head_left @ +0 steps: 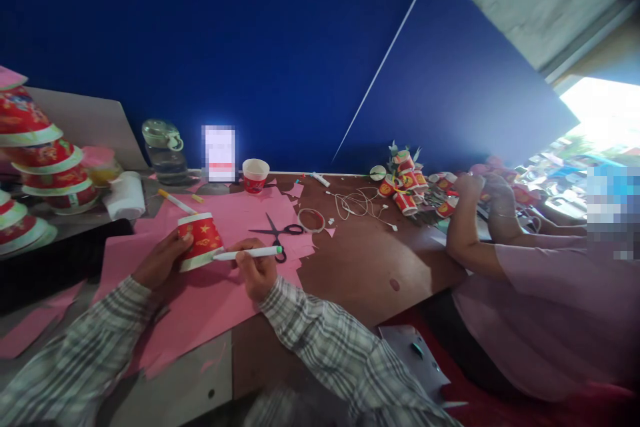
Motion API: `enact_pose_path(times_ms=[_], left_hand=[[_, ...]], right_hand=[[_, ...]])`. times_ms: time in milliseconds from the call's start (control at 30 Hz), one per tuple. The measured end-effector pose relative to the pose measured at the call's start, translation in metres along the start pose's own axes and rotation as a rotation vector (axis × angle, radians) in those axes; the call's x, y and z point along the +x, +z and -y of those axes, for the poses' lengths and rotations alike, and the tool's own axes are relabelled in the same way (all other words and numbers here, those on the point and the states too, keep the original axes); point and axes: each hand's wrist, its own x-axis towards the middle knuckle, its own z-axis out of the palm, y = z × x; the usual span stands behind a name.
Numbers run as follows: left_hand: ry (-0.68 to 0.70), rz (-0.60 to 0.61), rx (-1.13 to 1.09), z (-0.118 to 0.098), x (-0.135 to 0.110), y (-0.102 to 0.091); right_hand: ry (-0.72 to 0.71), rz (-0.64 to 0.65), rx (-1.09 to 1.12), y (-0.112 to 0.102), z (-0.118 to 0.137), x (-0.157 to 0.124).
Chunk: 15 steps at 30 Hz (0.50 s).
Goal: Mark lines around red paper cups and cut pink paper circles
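Two leaning stacks of red bowls (49, 170) rise at the far left, their pale rims showing between the patterned sides. Just beside them a white roll-shaped thing (126, 195) lies on its side, and behind it stands a clear lidded bottle (165, 155). Sheets of pink paper (200, 310) spread under the person's forearms.

Above that paper the left hand (163, 257) grips a red cup (200, 240) by its left side, thumb on the front, where a yellow star shows; the cup sits a little tilted. Behind it rests a white pen (177, 202) with an orange end, and farther back a bright screen (221, 153) stands upright, blurred out.

The right hand (257, 272) pinches a white marker (250, 253) with a green end pointing away from the cup; its other end meets the cup's lower white edge, though I can't tell if they touch. Beyond stands a patterned bowl (256, 180). Black-handled scissors (276, 232) lie open, a tape ring (311, 221) near their handles.

Farther right a white cable (355, 203) loops over the brown tabletop (360, 267), near a cluster of small red cups (407, 183). At the right edge sits a co-worker (550, 310) in a pale purple shirt, forearms raised.
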Motion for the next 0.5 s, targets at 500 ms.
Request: enact_pose_path(times_ms=[500], left_hand=[[0.001, 0.052, -0.032, 0.0014, 0.0000, 0.0005]], right_hand=[[0.031, 0.011, 0.053, 0.0003, -0.0007, -0.0006]])
